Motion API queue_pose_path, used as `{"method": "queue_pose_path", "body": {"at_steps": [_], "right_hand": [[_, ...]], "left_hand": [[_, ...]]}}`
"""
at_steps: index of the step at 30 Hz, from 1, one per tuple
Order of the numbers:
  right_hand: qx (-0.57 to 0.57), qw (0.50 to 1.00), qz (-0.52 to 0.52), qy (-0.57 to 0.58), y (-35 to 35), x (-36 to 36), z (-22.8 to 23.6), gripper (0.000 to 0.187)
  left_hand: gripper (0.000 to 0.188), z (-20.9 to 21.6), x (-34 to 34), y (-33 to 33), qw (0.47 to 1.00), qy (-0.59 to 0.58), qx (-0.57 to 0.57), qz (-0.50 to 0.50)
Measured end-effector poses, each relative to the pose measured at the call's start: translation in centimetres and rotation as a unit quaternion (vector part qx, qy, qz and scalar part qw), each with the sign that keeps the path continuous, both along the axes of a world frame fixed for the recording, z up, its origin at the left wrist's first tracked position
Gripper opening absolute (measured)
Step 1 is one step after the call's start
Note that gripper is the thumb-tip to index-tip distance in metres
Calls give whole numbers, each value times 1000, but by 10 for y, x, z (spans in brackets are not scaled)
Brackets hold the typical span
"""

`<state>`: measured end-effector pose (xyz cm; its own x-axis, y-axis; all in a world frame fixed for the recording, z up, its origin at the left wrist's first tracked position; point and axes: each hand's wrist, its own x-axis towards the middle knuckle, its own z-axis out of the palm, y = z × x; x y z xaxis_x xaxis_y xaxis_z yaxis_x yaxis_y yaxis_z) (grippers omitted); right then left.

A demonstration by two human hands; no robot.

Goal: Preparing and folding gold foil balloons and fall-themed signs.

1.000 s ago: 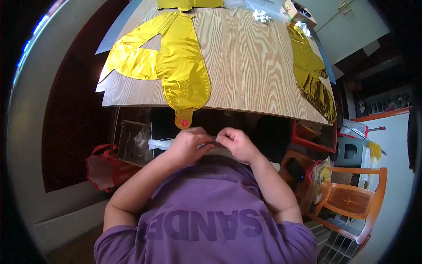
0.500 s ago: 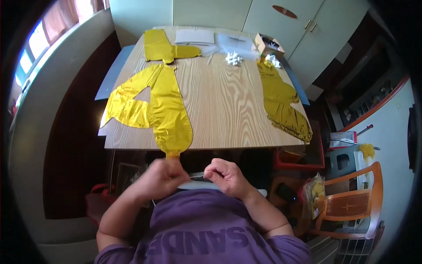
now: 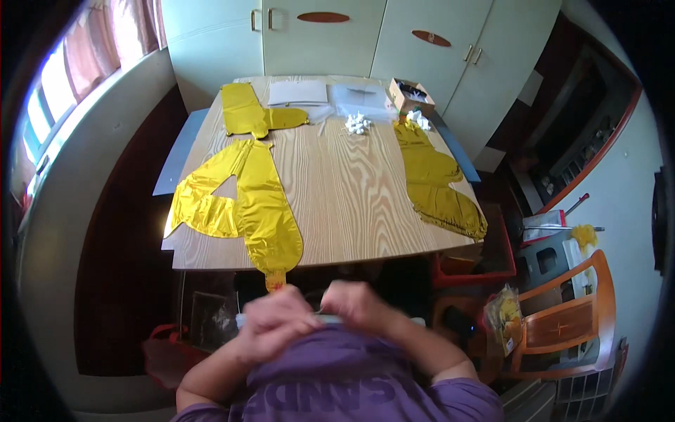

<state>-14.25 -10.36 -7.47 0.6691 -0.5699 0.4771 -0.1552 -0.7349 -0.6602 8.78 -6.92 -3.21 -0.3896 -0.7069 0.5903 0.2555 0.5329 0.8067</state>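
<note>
My left hand (image 3: 280, 322) is closed in front of my chest, just below the table's near edge. Close beside it, my right hand (image 3: 355, 307) is also closed and somewhat blurred. A thin pale strand (image 3: 320, 311) shows faintly between the two hands; most of it is hidden by my fingers. A flat gold foil balloon (image 3: 269, 218), shaped like the numeral four, lies on the left of the table. Its narrow tail (image 3: 276, 280) hangs over the near edge, right above my left hand; whether the fingers touch it is hard to tell.
On the wooden table (image 3: 344, 204) lie another flat gold foil balloon (image 3: 439, 183) at right and a folded gold foil piece (image 3: 242, 112) far left. White crumpled bits (image 3: 357, 124), a white sheet (image 3: 298, 93) and an open box (image 3: 413, 98) sit at the back. A wooden chair (image 3: 562, 309) stands right.
My hands have drawn closer together, and the strand between them shows less. The view has tilted up, so the table sits lower in the picture. The balloons lie as before.
</note>
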Motion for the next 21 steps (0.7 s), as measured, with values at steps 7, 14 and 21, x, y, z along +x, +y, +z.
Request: {"method": "queue_pose_path", "body": {"at_steps": [7, 14, 21], "right_hand": [[61, 993, -67, -81, 3, 11, 64, 12], [66, 994, 34, -76, 27, 11, 55, 5], [136, 990, -19, -22, 27, 15, 10, 10]], "left_hand": [[14, -10, 2, 1, 968, -161, -183, 66], [17, -32, 8, -34, 884, -286, -210, 305], [18, -7, 12, -17, 962, -163, -33, 217]]}}
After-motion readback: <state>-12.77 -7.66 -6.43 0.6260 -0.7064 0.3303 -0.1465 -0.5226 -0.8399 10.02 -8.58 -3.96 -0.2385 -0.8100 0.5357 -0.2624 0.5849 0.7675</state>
